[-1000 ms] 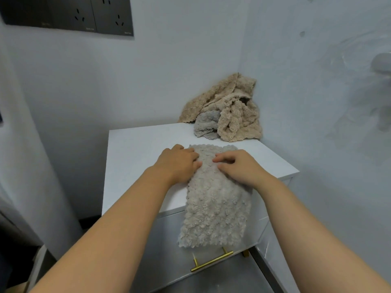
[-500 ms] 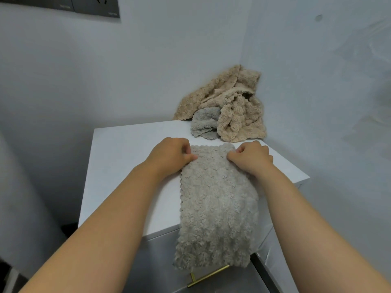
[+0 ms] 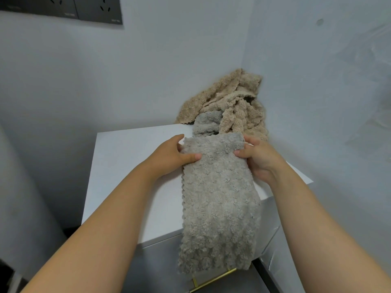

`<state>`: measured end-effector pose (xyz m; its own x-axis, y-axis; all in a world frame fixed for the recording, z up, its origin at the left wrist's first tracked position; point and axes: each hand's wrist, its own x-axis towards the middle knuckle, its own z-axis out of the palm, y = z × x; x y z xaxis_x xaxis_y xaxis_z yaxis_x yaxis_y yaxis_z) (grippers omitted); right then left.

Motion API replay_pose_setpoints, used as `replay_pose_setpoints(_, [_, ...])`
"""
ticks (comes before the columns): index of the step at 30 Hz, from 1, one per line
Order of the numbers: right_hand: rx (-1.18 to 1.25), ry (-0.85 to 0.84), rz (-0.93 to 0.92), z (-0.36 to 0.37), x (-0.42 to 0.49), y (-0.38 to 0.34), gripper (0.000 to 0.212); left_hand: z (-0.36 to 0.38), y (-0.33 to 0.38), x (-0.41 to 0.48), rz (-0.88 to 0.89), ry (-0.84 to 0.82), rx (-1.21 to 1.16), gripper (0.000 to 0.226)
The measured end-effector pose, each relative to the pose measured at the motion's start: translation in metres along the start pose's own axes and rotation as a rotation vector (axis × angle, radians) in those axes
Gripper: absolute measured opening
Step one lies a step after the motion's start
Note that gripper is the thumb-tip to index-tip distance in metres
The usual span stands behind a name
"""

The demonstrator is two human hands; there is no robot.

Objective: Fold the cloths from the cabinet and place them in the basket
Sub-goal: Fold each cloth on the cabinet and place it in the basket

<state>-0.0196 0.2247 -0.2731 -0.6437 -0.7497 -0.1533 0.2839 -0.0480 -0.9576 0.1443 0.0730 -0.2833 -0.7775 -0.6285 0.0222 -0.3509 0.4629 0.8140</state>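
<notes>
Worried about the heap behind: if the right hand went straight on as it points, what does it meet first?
Probably the crumpled cloth pile in the corner, just beyond the right hand and the grey cloth it grips; depth is unclear.

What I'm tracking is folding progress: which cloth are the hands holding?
The long grey-beige cloth hanging over the cabinet edge; left hand and right hand pinch its top corners. The tan cloths and small grey cloth lie piled behind.

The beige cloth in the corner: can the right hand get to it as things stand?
Probably yes: the beige cloth lies just beyond the right hand, nothing between. But that hand grips the grey cloth, so it must let go first.
</notes>
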Motion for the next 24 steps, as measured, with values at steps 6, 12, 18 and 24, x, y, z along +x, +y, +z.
replay_pose_setpoints(6, [-0.057,0.091,-0.065,0.004,0.005,0.008,0.060,-0.002,-0.004,0.007,-0.057,0.100,-0.210,0.077])
replay_pose_setpoints(12, [-0.212,0.007,-0.070,0.010,0.006,0.007,0.040,0.001,-0.008,0.009,-0.059,0.226,-0.350,0.053])
replay_pose_setpoints(18, [-0.168,0.006,-0.051,0.014,0.019,0.008,0.050,0.003,-0.009,0.013,-0.057,0.334,-0.358,0.057])
replay_pose_setpoints(24, [-0.106,0.002,-0.080,0.017,0.029,0.014,0.067,0.004,-0.013,0.015,-0.047,0.359,-0.349,0.063])
